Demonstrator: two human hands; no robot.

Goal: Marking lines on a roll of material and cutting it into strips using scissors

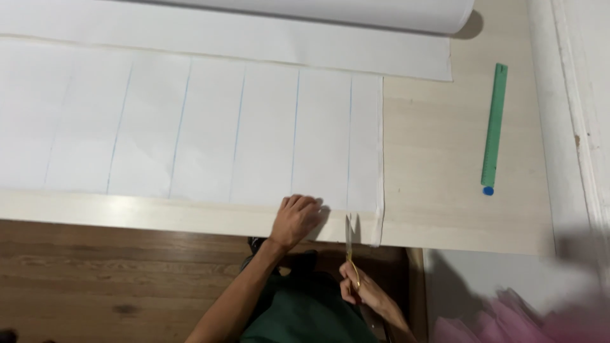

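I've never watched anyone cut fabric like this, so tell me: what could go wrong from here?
The scissors sit at the fabric edge by a blue line; the cut could drift off it. The left hand presses only near the edge, so the fabric farther up might shift or bunch. The fingers lie close to the blades and could get nicked. The right hand works below the table edge, an awkward angle.

Blurred pink fabric, corner-cropped

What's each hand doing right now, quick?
Left hand: open, pressed flat on the white fabric at the table edge.
Right hand: closed on the scissors, blades at a blue line.
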